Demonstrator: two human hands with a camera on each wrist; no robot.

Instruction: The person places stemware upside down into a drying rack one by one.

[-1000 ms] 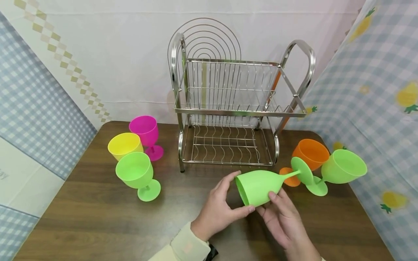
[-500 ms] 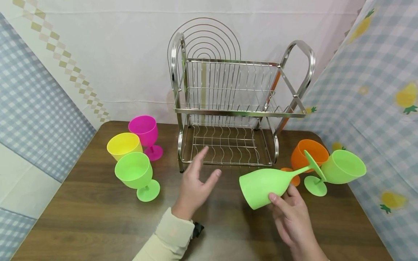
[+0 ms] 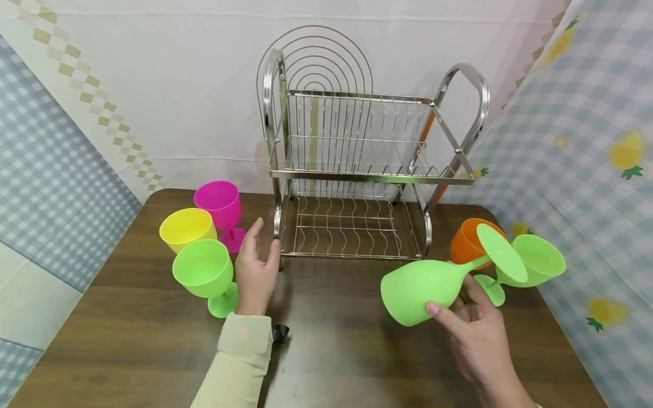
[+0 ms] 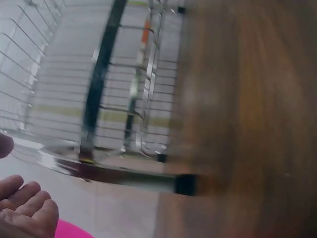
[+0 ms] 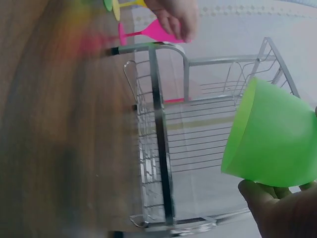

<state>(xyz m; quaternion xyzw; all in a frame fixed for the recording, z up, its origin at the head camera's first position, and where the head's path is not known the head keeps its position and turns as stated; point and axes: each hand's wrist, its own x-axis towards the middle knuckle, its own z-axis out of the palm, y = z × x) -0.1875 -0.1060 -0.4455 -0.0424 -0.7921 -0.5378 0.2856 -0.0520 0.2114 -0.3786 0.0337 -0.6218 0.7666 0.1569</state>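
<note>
My right hand grips a light green plastic goblet by its bowl, thumb on the near side. The goblet lies tilted on its side above the table, mouth to the left, its foot up to the right. In the right wrist view the green bowl rests over the curled fingers. My left hand holds nothing; its fingers are spread and point away from me. It is right beside a magenta goblet and an upright green goblet. In the left wrist view a bit of magenta rim shows below its fingers.
A two-tier metal dish rack stands at the back middle of the wooden table. A yellow goblet belongs to the left group. Behind my right hand stand an orange goblet and another green goblet, leaning outward.
My left hand has let go of the held green goblet and moved left toward the magenta one. My right hand keeps the goblet, drawing it slightly right with its foot tipped up.
</note>
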